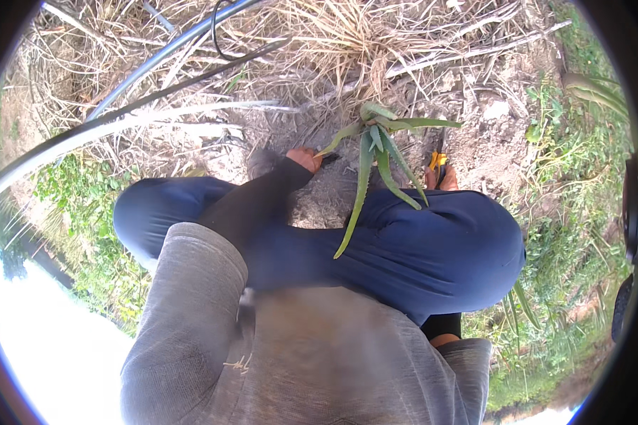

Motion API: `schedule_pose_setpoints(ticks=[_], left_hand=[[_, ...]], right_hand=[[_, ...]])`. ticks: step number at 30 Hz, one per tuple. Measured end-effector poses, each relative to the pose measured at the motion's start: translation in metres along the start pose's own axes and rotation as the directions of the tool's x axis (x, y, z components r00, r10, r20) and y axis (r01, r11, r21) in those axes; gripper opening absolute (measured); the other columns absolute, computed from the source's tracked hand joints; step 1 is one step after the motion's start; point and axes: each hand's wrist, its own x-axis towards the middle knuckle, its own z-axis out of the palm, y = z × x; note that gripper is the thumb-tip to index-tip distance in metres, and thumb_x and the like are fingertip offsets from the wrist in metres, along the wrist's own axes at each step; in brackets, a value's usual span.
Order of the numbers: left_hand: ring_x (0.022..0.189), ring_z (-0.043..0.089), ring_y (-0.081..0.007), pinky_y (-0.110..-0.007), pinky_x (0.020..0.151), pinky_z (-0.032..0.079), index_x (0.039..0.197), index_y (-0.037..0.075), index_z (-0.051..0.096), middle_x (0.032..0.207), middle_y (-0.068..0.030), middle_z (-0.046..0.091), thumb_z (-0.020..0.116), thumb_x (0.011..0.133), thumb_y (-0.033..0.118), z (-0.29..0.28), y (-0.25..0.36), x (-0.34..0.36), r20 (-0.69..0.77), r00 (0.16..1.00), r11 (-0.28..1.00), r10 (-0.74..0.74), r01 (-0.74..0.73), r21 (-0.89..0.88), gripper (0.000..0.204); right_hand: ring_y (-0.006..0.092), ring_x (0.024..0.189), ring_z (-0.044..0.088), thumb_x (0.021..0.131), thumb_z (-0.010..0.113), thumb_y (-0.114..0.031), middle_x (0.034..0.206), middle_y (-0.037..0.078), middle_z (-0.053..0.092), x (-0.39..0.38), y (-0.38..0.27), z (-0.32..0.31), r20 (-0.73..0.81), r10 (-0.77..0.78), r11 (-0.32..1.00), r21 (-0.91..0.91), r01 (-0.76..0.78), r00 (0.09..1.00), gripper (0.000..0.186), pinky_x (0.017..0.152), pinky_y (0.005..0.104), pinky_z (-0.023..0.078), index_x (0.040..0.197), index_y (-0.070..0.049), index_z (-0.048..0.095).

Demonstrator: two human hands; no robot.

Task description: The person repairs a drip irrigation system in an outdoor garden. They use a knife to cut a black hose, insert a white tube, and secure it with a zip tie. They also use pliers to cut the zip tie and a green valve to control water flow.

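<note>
Forward and low, reaching with the left hand [305,159], black sleeve [254,202] slanted inward past the left knee [140,212], to soil [485,159] just left of the aloe [384,166]; cannot tell whether fingers clamped or apart.

Daylight is brightening the soil [496,156] and bleaching the sky [49,340] white at lower left; a hazy blur is softening the grey shirt [361,347]; fisheye distortion is bending everything toward the edges.
</note>
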Motion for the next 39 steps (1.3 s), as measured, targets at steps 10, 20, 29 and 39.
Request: schedule_pose_setpoints(ticks=[10,20,29,39], left_hand=[[0.092,0.064,-0.0364,-0.044,0.077,0.05,0.114,0.01,0.056,0.093,-0.0216,0.064,0.058,0.076,0.026,-0.052,-0.033,0.038,0.457,0.799,0.801,0.391,-0.051,-0.597,0.042],[0.084,0.062,-0.0232,-0.035,0.075,0.048,0.122,0.003,0.051,0.089,-0.0135,0.064,0.058,0.082,0.023,-0.072,-0.074,0.05,0.736,0.653,0.765,0.178,0.379,-0.521,0.045],[0.08,0.059,-0.0148,-0.03,0.07,0.047,0.117,0.0,0.054,0.086,-0.0087,0.064,0.059,0.086,0.021,-0.108,-0.091,0.051,0.62,0.773,0.62,0.136,0.422,-0.662,0.037],[0.042,0.029,-0.0042,-0.022,0.039,0.022,0.096,0.007,0.048,0.055,0.0056,0.034,0.06,0.093,0.027,-0.313,-0.027,0.048,0.523,0.85,0.247,-0.061,0.52,-0.818,0.024]], right_hand=[[0.0133,0.085,0.056,0.089,0.065,-0.01,0.097,0.002,0.058,-0.021,-0.004,-0.044,0.158,0.319,0.245,0.939,-0.243,0.934,0.033,0.081,0.0278,0.047,0.12,-0.008,0.056],[0.0394,0.139,0.026,0.077,0.073,-0.024,0.145,0.009,0.041,-0.056,-0.071,-0.192,-0.26,0.144,0.297,0.932,0.209,0.955,0.044,0.112,0.0566,0.018,0.115,-0.01,0.054],[0.0448,0.136,0.029,0.083,0.066,-0.038,0.14,0.019,0.042,0.011,-0.078,-0.21,-0.345,-0.025,0.146,0.927,0.345,0.938,0.034,0.108,0.0618,0.023,0.09,-0.011,0.047],[0.0279,0.127,0.042,0.087,0.056,-0.055,0.136,0.016,0.046,-0.096,-0.042,-0.1,0.386,0.013,-0.204,0.904,-0.375,0.923,0.083,0.111,0.0402,0.024,0.136,0.009,0.035]])
